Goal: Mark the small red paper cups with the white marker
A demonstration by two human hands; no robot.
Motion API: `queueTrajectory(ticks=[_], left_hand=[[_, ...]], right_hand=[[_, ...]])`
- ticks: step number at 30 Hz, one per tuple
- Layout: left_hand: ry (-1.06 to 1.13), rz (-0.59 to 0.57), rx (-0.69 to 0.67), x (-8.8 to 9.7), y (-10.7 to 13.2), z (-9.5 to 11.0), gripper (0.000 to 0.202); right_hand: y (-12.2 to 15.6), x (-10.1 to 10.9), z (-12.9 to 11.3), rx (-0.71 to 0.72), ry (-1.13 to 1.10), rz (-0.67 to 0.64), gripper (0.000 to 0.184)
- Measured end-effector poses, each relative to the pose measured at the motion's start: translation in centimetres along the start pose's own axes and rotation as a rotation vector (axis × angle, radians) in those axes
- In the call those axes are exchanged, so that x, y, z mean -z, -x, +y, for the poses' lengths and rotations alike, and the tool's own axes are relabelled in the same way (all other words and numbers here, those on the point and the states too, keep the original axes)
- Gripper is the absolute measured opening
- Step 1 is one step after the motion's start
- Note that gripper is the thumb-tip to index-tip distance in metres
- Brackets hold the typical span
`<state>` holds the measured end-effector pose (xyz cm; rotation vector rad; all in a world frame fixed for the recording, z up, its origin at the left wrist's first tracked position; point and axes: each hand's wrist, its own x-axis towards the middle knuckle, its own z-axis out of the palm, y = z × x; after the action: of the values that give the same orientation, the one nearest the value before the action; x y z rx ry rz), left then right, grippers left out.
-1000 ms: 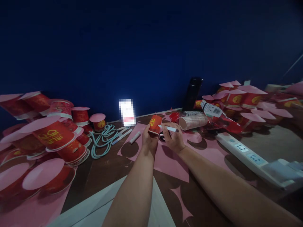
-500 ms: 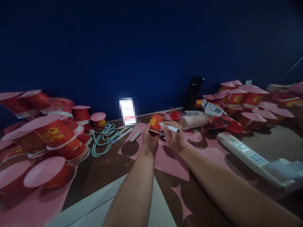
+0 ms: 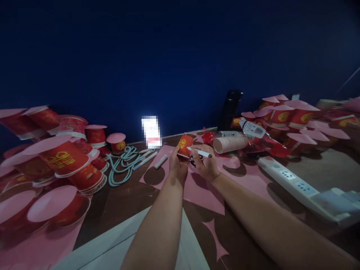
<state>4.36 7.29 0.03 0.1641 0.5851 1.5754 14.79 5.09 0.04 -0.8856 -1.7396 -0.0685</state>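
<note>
My left hand [image 3: 178, 165] grips a small red paper cup [image 3: 185, 145] with yellow lettering, its fingers partly hidden behind the cup. In my right hand [image 3: 207, 165] is a white marker [image 3: 203, 153], held like a pen with its tip at the cup's right side. From this view I cannot tell whether the tip touches the cup. Black scissors [image 3: 196, 162] lie between my hands, half covered by the right one. Beneath them is pink paper [image 3: 206, 198] with round holes cut out. A white cylindrical stick [image 3: 161, 162] lies left of my left hand.
Red cups with pink discs [image 3: 66, 155] are piled at left, and more cups [image 3: 302, 114] at right. A nested cup stack [image 3: 230, 144], black bottle [image 3: 230, 108] and power strip [image 3: 289, 180] stand right. A teal cord [image 3: 119, 170] and a bright screen [image 3: 152, 131] are on the left.
The marker and my right hand have shifted slightly left along the cup. My left hand keeps its hold on the cup, almost unmoved.
</note>
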Motion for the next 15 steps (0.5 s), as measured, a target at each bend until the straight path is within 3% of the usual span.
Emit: queueTrajectory(ticks=[15], left_hand=[[0.037, -0.053, -0.022, 0.27, 0.39, -0.02, 0.026]], right_hand=[[0.12, -0.20, 0.26, 0.021, 0.024, -0.007, 0.017]])
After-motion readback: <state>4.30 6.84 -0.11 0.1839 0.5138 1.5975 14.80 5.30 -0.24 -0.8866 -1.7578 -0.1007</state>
